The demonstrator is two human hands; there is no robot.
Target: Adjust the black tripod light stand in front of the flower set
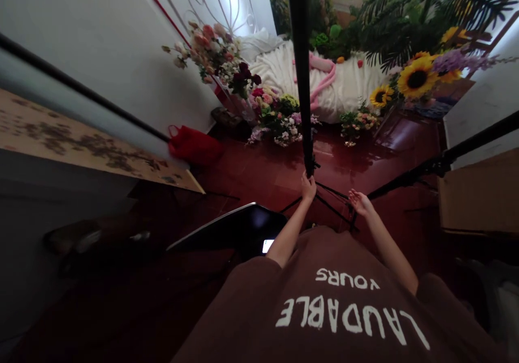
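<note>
A tall black light stand [300, 71] rises in front of me, its thin legs spread low over the floor. My left hand [308, 187] is closed around the lower part of its pole, just below a small knob. To the right, my right hand [360, 202] is open, palm turned up and fingers loosely apart, with nothing in it. It is beside the lower end of a second black stand [430, 164], which slants off to the right; whether they touch I cannot tell.
Artificial flowers [279, 109] and sunflowers [417, 76] surround a white draped cloth [348, 90] at the back. A red bag [194, 145] lies left on the red tiled floor [259, 176]. A dark panel [231, 225] is near my left arm; a cardboard box [480, 192] stands right.
</note>
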